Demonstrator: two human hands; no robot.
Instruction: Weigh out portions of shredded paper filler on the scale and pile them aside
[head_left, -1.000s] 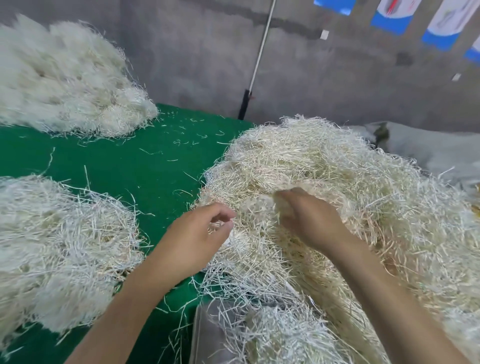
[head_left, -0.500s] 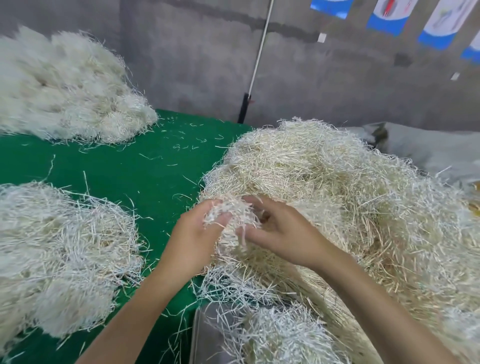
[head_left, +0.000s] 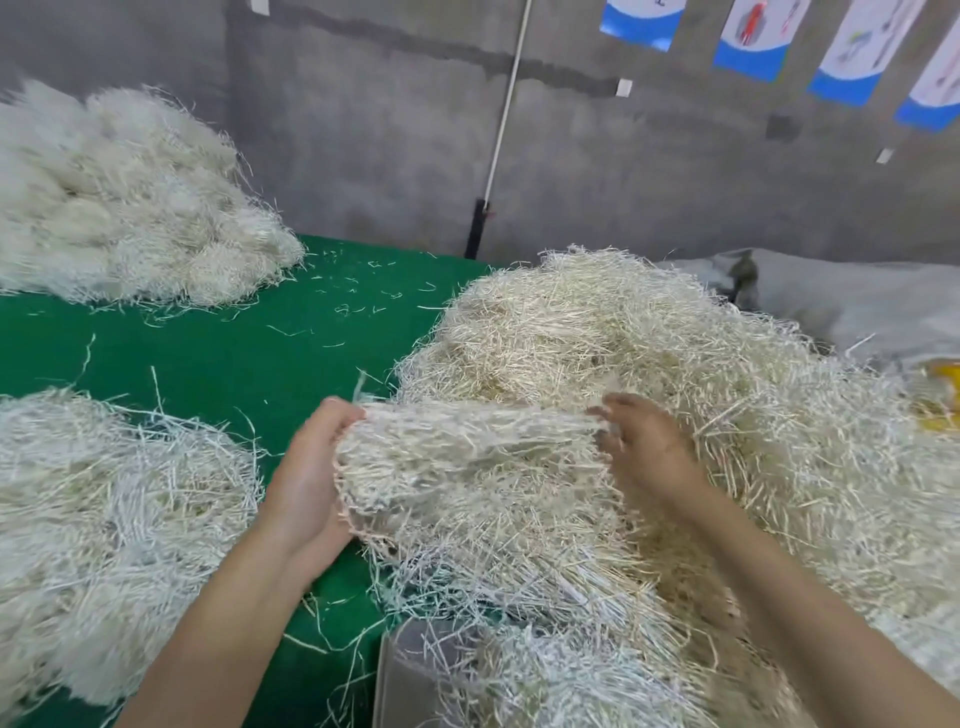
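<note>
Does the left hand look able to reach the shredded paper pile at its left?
Probably yes: the left hand sits beside that shredded paper pile, only green cloth between, though it holds a paper clump.

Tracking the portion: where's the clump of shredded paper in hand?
Head view, centre: the clump spans from the left hand to the right hand, against the big pile at the right of the green table.
</note>
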